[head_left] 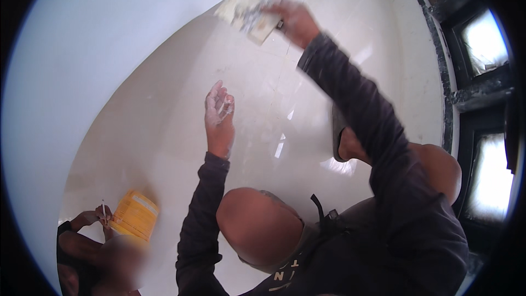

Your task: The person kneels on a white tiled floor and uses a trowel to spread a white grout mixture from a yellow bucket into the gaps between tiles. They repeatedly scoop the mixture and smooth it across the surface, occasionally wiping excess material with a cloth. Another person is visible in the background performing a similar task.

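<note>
— What is your right hand [296, 19] on?

— It grips a flat block-shaped tool [262, 26], pale and smeared with white, fingers closed over its far edge. You hold it out at arm's length, low against the foot of the white wall [98, 49], where the wall meets the floor [181, 115]. The tool is blurred, so its exact kind cannot be told. A rough patch of pale filler [236, 5] lies on the floor right beside it, along that wall edge.

— And your left hand [220, 118]?

— It is raised over the floor, palm up, fingers loosely curled and partly spread, dusted with white. Something small and pale lies across the fingers; it is too small to tell what. That hand is well apart from the tool, nearer to you.

— What carries all this?

— A glossy cream tiled floor. You crouch on it, both arms in dark sleeves [361, 98], knees bare below you. The curved white wall runs along the left edge of the floor.

— Anything else around?

— At the lower left, by the wall, another person's hands [96, 216] hold a thin white stick next to a yellow ribbed container [134, 216]. Along the right edge of the floor stands a dark-framed row of window panes [482, 44], bright with light.
</note>
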Action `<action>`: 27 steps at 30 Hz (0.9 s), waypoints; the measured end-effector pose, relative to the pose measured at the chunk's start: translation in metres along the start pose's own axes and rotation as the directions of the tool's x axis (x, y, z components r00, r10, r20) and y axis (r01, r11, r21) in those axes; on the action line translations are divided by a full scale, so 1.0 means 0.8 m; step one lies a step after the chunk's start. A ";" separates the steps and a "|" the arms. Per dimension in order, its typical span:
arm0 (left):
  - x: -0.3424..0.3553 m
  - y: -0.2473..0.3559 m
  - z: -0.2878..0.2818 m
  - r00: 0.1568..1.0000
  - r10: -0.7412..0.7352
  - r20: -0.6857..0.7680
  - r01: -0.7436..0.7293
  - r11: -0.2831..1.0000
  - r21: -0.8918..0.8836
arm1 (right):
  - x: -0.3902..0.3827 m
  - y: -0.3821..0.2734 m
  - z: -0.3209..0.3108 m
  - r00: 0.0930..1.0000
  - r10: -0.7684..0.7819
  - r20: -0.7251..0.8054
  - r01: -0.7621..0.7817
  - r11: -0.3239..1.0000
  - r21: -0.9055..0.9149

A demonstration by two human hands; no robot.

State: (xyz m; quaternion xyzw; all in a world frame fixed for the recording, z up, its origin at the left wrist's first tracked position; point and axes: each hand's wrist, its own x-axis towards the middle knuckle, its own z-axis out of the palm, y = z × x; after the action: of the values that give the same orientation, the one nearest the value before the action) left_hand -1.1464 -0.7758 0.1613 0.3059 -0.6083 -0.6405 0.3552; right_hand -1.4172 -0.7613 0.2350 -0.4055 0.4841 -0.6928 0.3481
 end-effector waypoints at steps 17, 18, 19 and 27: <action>0.361 -0.241 0.153 0.863 0.319 0.391 -0.502 0.631 0.592 | 0.021 0.090 -0.505 0.700 0.119 -0.704 -0.088 0.993 0.081; 0.393 -0.258 0.163 0.837 0.355 0.415 -0.546 0.583 0.602 | 0.011 0.115 -0.514 0.664 0.139 -0.735 -0.115 0.990 0.084; 0.426 -0.268 0.166 0.807 0.393 0.440 -0.590 0.523 0.615 | 0.006 0.139 -0.524 0.635 0.121 -0.763 -0.115 0.991 0.061; 0.517 -0.281 0.204 0.803 0.256 0.538 -0.588 0.481 0.650 | 0.000 0.191 -0.652 0.886 -0.453 -0.096 -0.384 -0.604 -0.698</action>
State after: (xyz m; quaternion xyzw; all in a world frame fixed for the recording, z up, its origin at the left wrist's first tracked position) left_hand -1.5311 -1.0245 -0.0346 0.1414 -0.9382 -0.2362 0.2098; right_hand -1.8721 -0.6030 -0.0164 -0.3247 0.8658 0.0602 -0.3758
